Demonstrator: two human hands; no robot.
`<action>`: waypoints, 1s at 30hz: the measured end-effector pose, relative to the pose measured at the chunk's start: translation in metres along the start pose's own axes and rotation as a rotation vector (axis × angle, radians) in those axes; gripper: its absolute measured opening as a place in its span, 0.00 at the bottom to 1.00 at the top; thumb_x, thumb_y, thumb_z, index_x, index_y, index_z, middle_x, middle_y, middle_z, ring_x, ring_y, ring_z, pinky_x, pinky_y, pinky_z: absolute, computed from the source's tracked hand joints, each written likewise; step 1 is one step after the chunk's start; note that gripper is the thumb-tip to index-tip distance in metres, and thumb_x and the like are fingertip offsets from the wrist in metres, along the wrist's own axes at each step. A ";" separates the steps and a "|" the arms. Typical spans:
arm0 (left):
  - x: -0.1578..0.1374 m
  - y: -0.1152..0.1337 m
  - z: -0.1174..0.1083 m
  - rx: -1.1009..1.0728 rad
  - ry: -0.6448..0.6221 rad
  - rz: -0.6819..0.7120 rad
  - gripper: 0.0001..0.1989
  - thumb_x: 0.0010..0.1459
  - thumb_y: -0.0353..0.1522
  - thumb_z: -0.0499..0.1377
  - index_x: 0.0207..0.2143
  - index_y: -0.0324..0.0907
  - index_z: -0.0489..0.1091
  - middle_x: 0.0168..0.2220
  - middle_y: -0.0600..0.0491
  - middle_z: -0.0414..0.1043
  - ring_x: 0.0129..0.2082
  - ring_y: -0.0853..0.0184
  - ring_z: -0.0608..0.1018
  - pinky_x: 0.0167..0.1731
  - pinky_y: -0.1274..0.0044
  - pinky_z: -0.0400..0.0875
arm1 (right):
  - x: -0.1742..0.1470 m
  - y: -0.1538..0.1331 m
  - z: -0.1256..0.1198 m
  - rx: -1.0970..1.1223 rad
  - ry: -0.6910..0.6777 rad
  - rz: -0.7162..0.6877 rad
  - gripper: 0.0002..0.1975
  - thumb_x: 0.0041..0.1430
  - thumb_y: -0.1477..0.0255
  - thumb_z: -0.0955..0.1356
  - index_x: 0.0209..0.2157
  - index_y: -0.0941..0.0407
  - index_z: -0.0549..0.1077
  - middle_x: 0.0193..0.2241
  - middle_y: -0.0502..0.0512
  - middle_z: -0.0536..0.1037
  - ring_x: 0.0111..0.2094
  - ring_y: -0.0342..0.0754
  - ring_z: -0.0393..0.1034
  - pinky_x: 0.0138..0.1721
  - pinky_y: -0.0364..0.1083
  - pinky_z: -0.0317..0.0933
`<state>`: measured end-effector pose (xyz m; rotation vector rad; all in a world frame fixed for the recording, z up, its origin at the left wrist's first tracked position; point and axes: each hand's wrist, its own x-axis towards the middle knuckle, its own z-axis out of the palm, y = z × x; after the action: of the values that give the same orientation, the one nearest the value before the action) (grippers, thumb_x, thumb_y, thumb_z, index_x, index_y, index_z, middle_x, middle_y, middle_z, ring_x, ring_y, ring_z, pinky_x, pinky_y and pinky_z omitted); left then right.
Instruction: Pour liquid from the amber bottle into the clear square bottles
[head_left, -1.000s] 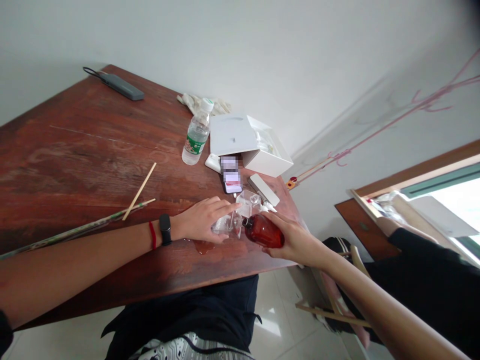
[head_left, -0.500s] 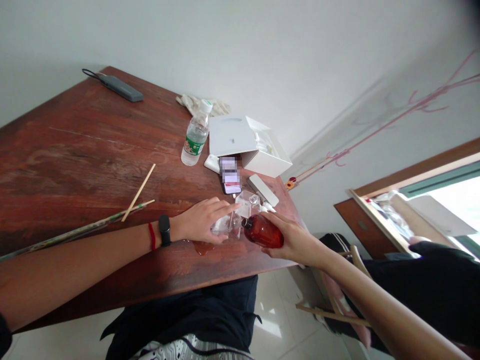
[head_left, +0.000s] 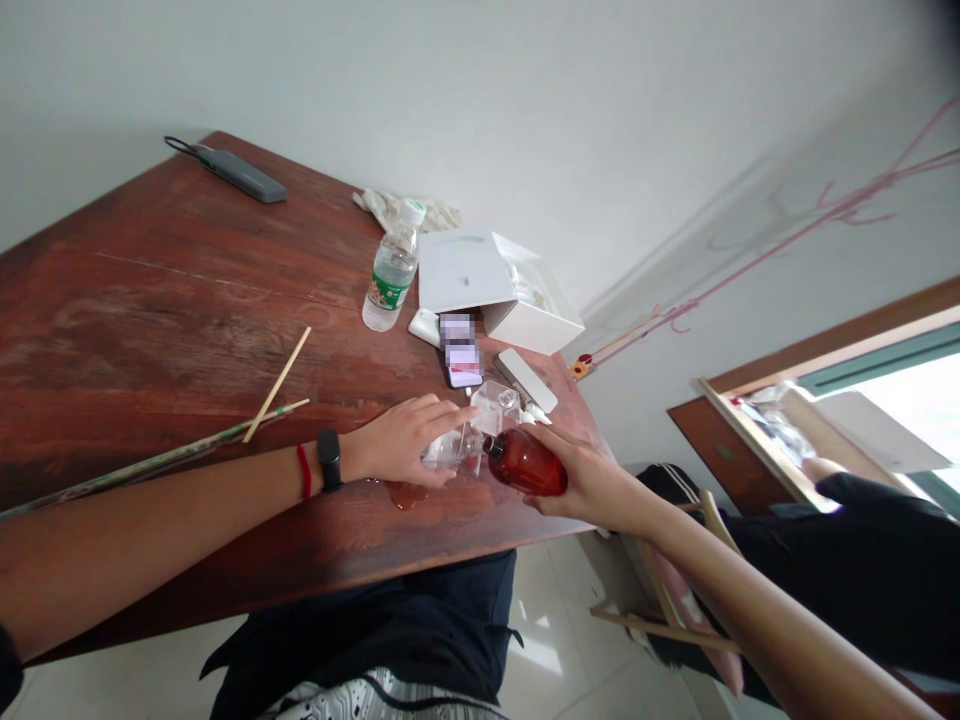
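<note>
My right hand (head_left: 574, 465) is closed round an amber-red bottle (head_left: 525, 463), tipped so its dark neck points left. The mouth of the bottle is at a small clear plastic container (head_left: 446, 450), which my left hand (head_left: 420, 440) grips near the table's front edge. The container's exact shape is partly hidden by my fingers. Just behind stands another clear plastic container (head_left: 495, 405). A small puddle (head_left: 405, 495) lies on the wood below my left hand.
On the wooden table (head_left: 187, 330) stand a water bottle (head_left: 390, 270) and a white box (head_left: 465, 275). A phone (head_left: 463, 365), a white case (head_left: 527, 380), chopsticks (head_left: 277, 385) and a grey power bank (head_left: 244, 177) lie about. A person in dark clothes (head_left: 862, 570) sits at right.
My hands, the tipped bottle and the clear container stay practically in place. At right, the other person has shifted slightly.
</note>
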<state>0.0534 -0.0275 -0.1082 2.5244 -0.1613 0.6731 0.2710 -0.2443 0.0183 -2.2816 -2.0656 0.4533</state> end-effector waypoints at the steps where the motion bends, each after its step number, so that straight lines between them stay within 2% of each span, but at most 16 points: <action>1: 0.000 0.000 0.000 0.000 -0.001 0.000 0.48 0.60 0.41 0.71 0.75 0.40 0.54 0.61 0.42 0.74 0.55 0.49 0.75 0.60 0.61 0.69 | 0.000 0.000 0.000 0.001 -0.004 -0.002 0.45 0.54 0.67 0.77 0.71 0.54 0.63 0.61 0.68 0.76 0.59 0.67 0.77 0.62 0.64 0.70; 11: 0.000 -0.001 0.001 -0.002 -0.001 0.003 0.47 0.60 0.41 0.70 0.75 0.40 0.54 0.61 0.41 0.74 0.55 0.48 0.75 0.60 0.60 0.69 | 0.000 0.001 -0.002 0.010 0.000 -0.018 0.45 0.55 0.66 0.78 0.71 0.49 0.63 0.60 0.66 0.77 0.57 0.66 0.78 0.61 0.63 0.71; 30: 0.000 0.000 0.000 -0.003 0.009 0.007 0.46 0.61 0.41 0.70 0.74 0.38 0.55 0.61 0.39 0.74 0.55 0.48 0.75 0.59 0.60 0.70 | 0.001 -0.001 -0.005 0.003 -0.007 -0.019 0.44 0.55 0.66 0.78 0.70 0.51 0.63 0.61 0.67 0.77 0.58 0.67 0.78 0.62 0.64 0.69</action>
<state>0.0532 -0.0280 -0.1085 2.5189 -0.1681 0.6867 0.2707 -0.2423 0.0228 -2.2599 -2.0864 0.4636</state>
